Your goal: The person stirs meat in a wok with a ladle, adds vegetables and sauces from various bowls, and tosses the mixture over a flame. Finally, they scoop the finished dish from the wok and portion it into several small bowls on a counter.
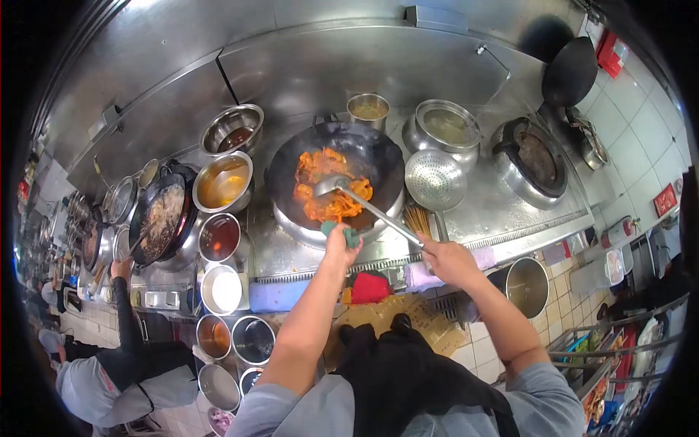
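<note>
A large black wok [382, 156] sits on the burner in front of me, with glossy orange-red pieces of food [317, 166] in it. My left hand [339, 247] is closed around a folded green cloth [342, 233] at the wok's near rim. The ladle [378, 213] runs from my right hand [451, 261], wrapped round its handle, into the wok. Its bowl rests among the orange pieces. Just right of the wok lies a perforated strainer [435, 178], its handle close to my right hand.
Left of the wok stand bowls of liquid, including one with yellow liquid [222, 182]. A metal pot [442, 125] and a second burner [535, 160] are to the right. At far left a co-worker's hand [121, 268] works at another wok [162, 218].
</note>
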Demonstrator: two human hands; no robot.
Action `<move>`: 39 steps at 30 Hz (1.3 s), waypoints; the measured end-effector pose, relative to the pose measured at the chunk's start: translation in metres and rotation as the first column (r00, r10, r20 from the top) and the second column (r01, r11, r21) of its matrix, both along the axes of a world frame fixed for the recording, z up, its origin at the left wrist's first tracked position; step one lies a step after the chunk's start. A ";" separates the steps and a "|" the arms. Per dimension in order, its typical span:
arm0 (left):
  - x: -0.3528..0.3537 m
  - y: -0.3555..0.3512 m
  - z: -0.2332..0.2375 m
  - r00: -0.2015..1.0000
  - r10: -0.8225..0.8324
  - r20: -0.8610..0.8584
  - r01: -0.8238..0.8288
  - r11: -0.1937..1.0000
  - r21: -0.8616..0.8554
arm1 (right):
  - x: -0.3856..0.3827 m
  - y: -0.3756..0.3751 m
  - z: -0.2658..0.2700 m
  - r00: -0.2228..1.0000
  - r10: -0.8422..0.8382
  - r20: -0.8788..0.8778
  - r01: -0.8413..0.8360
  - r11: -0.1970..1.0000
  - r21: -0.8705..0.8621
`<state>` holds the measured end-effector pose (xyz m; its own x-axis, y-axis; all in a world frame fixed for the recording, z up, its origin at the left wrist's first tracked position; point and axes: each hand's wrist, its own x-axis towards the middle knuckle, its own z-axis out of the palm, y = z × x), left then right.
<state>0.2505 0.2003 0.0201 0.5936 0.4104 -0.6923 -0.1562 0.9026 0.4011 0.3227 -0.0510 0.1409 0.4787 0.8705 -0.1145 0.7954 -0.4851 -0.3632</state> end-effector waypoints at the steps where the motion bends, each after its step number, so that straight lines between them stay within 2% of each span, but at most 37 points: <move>1: 0.001 0.003 -0.008 1.000 0.007 -0.017 -0.007 1.000 0.010 | -0.009 -0.007 0.004 0.999 -0.038 0.016 0.038 0.999 -0.011; 2: 0.001 0.005 -0.011 1.000 0.000 0.003 0.000 1.000 -0.012 | -0.016 -0.012 0.011 0.997 -0.073 0.039 0.074 0.997 -0.018; 4: -0.006 -0.005 -0.011 0.999 0.005 0.038 -0.003 0.999 -0.039 | -0.033 -0.031 0.041 0.997 -0.074 -0.022 0.071 0.988 -0.139; 5: -0.012 -0.014 -0.007 0.998 0.010 0.066 -0.006 0.998 -0.067 | -0.032 -0.046 0.062 0.994 -0.049 -0.094 0.039 0.994 -0.103; 6: -0.029 -0.034 0.027 0.998 0.050 0.029 -0.047 0.995 -0.089 | -0.031 -0.065 0.084 0.985 -0.019 -0.172 0.008 0.998 -0.067; 8: -0.057 -0.062 0.060 0.999 -0.028 0.028 0.032 0.991 -0.127 | -0.021 -0.090 0.135 0.974 0.021 -0.224 -0.038 0.997 -0.071; 9: -0.064 -0.071 0.073 0.996 -0.072 0.055 0.079 0.987 -0.143 | -0.017 -0.087 0.144 0.974 0.021 -0.225 -0.038 0.997 -0.071; 11: -0.051 -0.060 0.066 0.998 0.010 0.054 0.003 0.974 -0.228 | -0.009 -0.085 0.153 0.980 0.019 -0.198 -0.063 0.974 -0.216; 12: -0.040 -0.054 0.068 0.997 0.021 0.074 -0.008 0.985 -0.174 | -0.003 -0.076 0.135 0.992 0.056 -0.109 -0.068 0.992 -0.109; 13: -0.033 -0.051 0.069 0.995 0.030 0.094 -0.019 0.993 -0.120 | 0.001 -0.060 0.124 0.993 0.019 -0.115 -0.036 0.988 -0.151; 14: -0.025 -0.045 0.042 0.997 0.004 0.082 0.005 0.993 -0.115 | 0.006 -0.042 0.113 0.993 -0.018 -0.118 -0.005 0.981 -0.194; 16: -0.032 -0.057 0.006 0.997 -0.002 0.072 0.007 0.998 -0.068 | 0.018 -0.021 0.073 0.999 0.053 0.006 -0.052 0.995 -0.079; 18: -0.052 -0.074 -0.041 0.998 -0.010 0.066 0.012 1.000 -0.024 | 0.014 -0.006 0.066 0.999 0.042 0.003 -0.042 0.999 -0.032; 19: -0.064 -0.086 -0.045 1.000 -0.010 0.001 0.010 1.000 0.008 | 0.014 -0.003 0.065 1.000 0.024 0.013 -0.025 0.999 0.021; 21: -0.080 -0.099 -0.045 0.991 -0.107 -0.076 0.102 0.993 -0.064 | 0.009 -0.008 0.068 0.999 0.044 0.003 -0.044 0.998 0.052; 22: -0.077 -0.098 -0.044 0.992 -0.101 -0.073 0.096 0.993 -0.062 | 0.008 -0.009 0.071 0.998 0.057 -0.008 -0.056 0.994 0.090; 24: -0.066 -0.096 -0.001 0.998 0.024 0.053 -0.022 0.999 -0.026 | 0.008 -0.014 0.076 0.997 0.058 -0.052 -0.053 0.994 0.090; 25: -0.051 -0.078 0.005 0.997 0.057 0.058 -0.054 0.996 -0.065 | 0.004 -0.020 0.080 0.994 0.051 -0.097 -0.042 0.995 0.086; 26: -0.038 -0.063 0.016 0.994 0.091 0.053 -0.088 0.994 -0.060 | 0.000 -0.023 0.091 0.994 0.030 -0.102 -0.030 1.000 -0.002; 27: -0.032 -0.054 0.025 0.995 0.081 0.052 -0.076 0.992 -0.097 | -0.006 -0.030 0.105 0.994 0.029 -0.104 -0.029 1.000 -0.002; 29: -0.040 -0.061 0.032 0.999 0.014 0.034 -0.011 0.996 -0.085 | -0.010 -0.049 0.136 0.995 0.047 -0.085 -0.057 0.991 -0.118; 32: -0.068 -0.082 0.068 0.995 -0.072 0.069 0.079 0.992 -0.099 | -0.002 -0.075 0.160 0.987 0.135 -0.086 -0.142 0.986 -0.089; 33: -0.061 -0.074 0.074 0.994 -0.079 0.077 0.086 0.992 -0.091 | -0.002 -0.075 0.165 0.989 0.135 -0.061 -0.143 0.980 -0.140; 35: -0.047 -0.059 0.085 1.000 -0.012 -0.006 0.012 0.994 -0.109 | -0.004 -0.071 0.158 0.991 0.127 -0.040 -0.133 0.973 -0.190; 37: -0.031 -0.045 0.067 1.000 -0.006 0.018 0.008 0.994 -0.106 | 0.002 -0.040 0.123 0.990 0.132 0.053 -0.124 0.984 -0.128; 39: -0.033 -0.048 0.030 0.998 -0.064 0.021 0.065 0.998 -0.013 | -0.002 -0.011 0.096 0.993 0.082 0.086 -0.074 0.993 -0.089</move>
